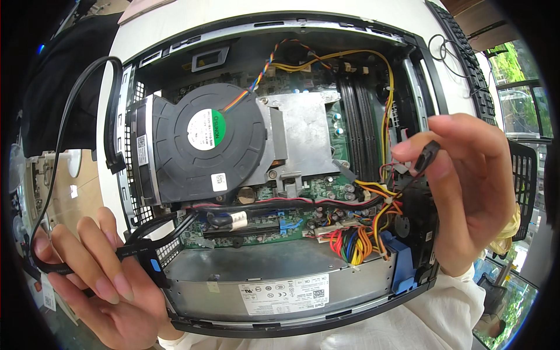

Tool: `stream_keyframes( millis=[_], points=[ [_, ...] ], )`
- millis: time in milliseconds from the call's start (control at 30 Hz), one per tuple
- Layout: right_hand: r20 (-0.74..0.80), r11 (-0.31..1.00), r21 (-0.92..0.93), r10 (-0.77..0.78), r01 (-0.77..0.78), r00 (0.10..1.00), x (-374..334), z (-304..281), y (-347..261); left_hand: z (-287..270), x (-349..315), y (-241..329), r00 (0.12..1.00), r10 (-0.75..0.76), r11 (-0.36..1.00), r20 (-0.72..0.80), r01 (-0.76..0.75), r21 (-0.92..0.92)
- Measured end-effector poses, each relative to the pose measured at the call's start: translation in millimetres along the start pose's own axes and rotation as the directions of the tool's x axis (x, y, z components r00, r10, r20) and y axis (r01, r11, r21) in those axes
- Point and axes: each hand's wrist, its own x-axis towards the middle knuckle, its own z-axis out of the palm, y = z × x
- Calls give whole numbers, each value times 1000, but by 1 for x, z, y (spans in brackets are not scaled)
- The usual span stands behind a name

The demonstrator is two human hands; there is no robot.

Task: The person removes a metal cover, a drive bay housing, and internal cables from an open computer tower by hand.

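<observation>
An opened desktop computer case [216,324] lies in front of me, its inside facing up. At its left side my left hand [108,280] has its fingers curled round a black cable [129,251], which ends near a black plug with a blue tab [155,265]. Over the right side of the case, my right hand [472,186] pinches a small black connector [428,157] between thumb and fingers. Thin wires appear to run from that connector toward the yellow and orange wire bundle [382,192]. The black blower fan [233,151] and the metal heatsink plate [309,131] sit between my hands.
A silver power supply [356,286] fills the near edge of the case, with coloured wires [353,248] leaving it. Another black cable [76,96] loops over the left wall. Beyond the right side stand a black keyboard [466,58] and a black basket [525,181].
</observation>
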Motion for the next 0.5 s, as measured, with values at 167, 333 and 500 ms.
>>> stream_keyframes(
  millis=[167,333,500],
  points=[
    [78,998,18,-59,57,995,6,-7,6,6,2,-2,1000,-9,998,15,10,-55],
    [106,999,2,-45,45,993,7,-12,4,9,2,-4,1000,-7,997,6,8,-76],
    [130,999,2,-36,36,991,6,-11,7,11,0,-6,996,-14,999,-87,10,-48]
  ],
)
